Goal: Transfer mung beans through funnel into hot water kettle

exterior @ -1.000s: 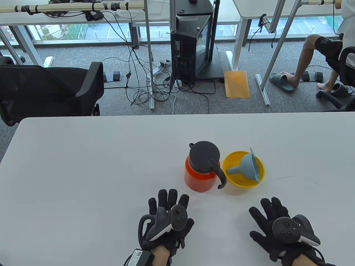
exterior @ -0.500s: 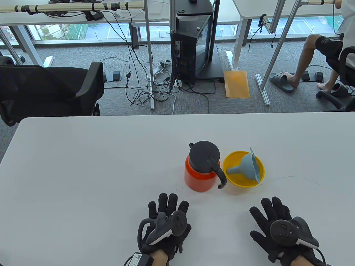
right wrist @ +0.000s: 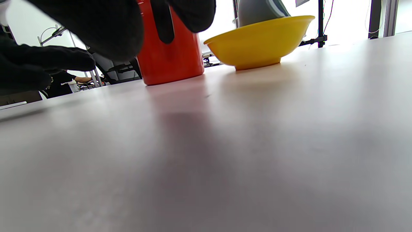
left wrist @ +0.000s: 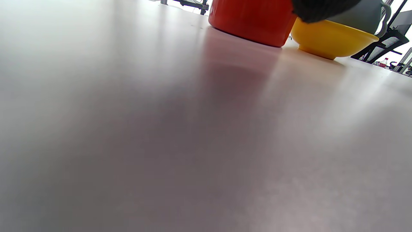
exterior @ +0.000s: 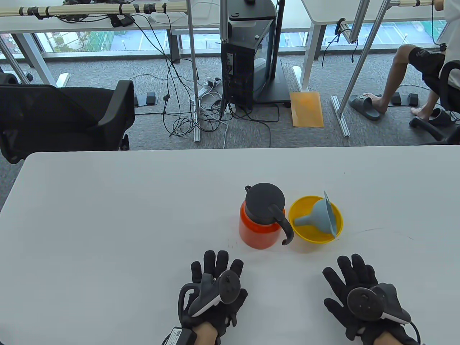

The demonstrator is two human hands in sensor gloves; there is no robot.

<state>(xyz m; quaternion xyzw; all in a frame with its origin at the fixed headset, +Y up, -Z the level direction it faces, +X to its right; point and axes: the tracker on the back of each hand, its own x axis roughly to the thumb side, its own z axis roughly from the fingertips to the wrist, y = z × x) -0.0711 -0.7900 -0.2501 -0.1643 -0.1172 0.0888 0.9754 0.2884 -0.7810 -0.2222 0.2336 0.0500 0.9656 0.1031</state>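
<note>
An orange kettle (exterior: 258,230) with a black lid and handle stands at the table's middle. Right of it is a yellow bowl (exterior: 302,235) with a grey-blue funnel (exterior: 320,217) lying on its side inside. No beans show. My left hand (exterior: 215,266) rests flat on the table, fingers spread, empty, just in front of the kettle. My right hand (exterior: 350,269) rests flat, fingers spread, empty, in front of the bowl. The kettle (left wrist: 254,19) and bowl (left wrist: 331,40) show in the left wrist view, and the kettle (right wrist: 170,61) and bowl (right wrist: 260,42) in the right wrist view.
The white table (exterior: 107,222) stretches left and right of the objects. Beyond its far edge are a black office chair (exterior: 64,115), a computer tower (exterior: 248,61) with cables, and a seated person's legs (exterior: 406,79).
Both hands have drawn back slightly toward the near edge; the trackers have tilted a little. The kettle, bowl and funnel have not moved.
</note>
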